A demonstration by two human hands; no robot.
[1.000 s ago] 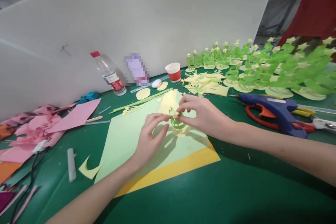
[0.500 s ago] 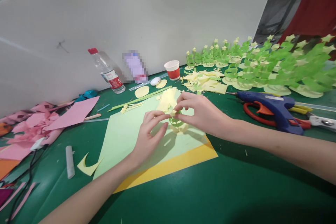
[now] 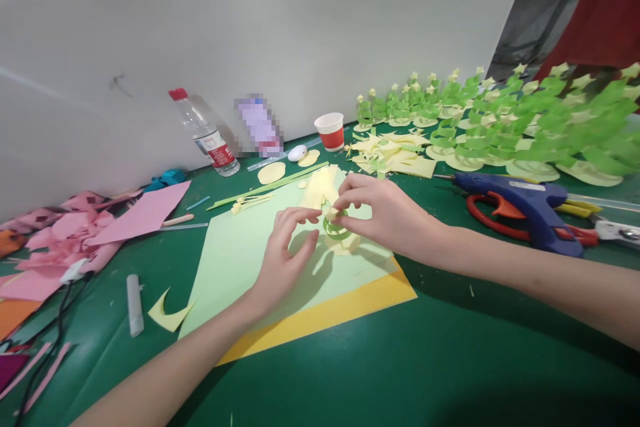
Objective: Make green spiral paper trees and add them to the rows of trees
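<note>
A small paper tree of coiled green strip, on a pale yellow round base, stands on the light green paper sheet. My right hand is closed at its top, with thumb and fingertips pinching a pale yellow paper star. On the tree's left side, my left hand has its fingers and thumb apart and holds nothing; its index fingertip is close to the star. A stack of pale yellow paper lies just behind the tree.
Several finished paper trees crowd the back right, near yellow scraps. A blue glue gun lies over red-handled scissors on the right. A paper cup, bottle and pink paper stand or lie behind and left.
My left fingertips have drawn back slightly to the left, away from the star. My right hand stays at the top of the tree. The view has shifted a little.
</note>
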